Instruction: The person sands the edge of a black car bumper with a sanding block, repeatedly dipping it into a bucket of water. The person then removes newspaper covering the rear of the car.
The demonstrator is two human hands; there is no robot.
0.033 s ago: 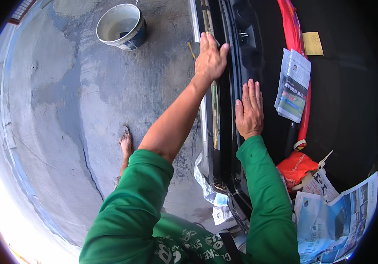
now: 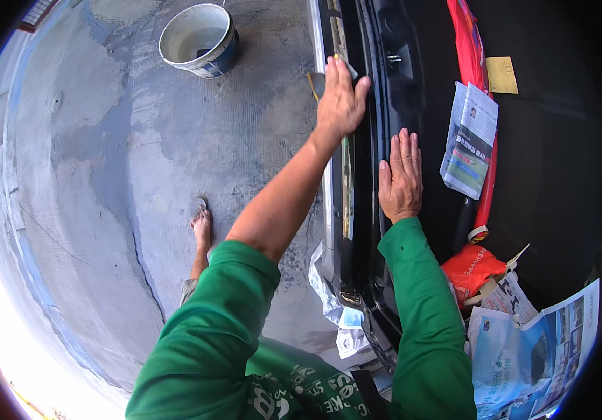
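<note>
Concrete floor (image 2: 105,231) on the left, black car-trunk sill (image 2: 364,182) running beside it. White-rimmed bucket (image 2: 192,66) sits off the sill's left edge. Left hand (image 2: 341,105) is palm-down over that edge, can't tell if its grip pinches anything. Right hand (image 2: 402,175) lies palm-down by the right edge, fingers together, thumb apart.

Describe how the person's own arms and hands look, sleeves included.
The left hand and right hand show no gloves, rings or watch. Both arms wear plain green: the left sleeve ends near the elbow, leaving the forearm bare, while the right sleeve reaches close to the wrist and has a small dark spot near its cuff.
</note>
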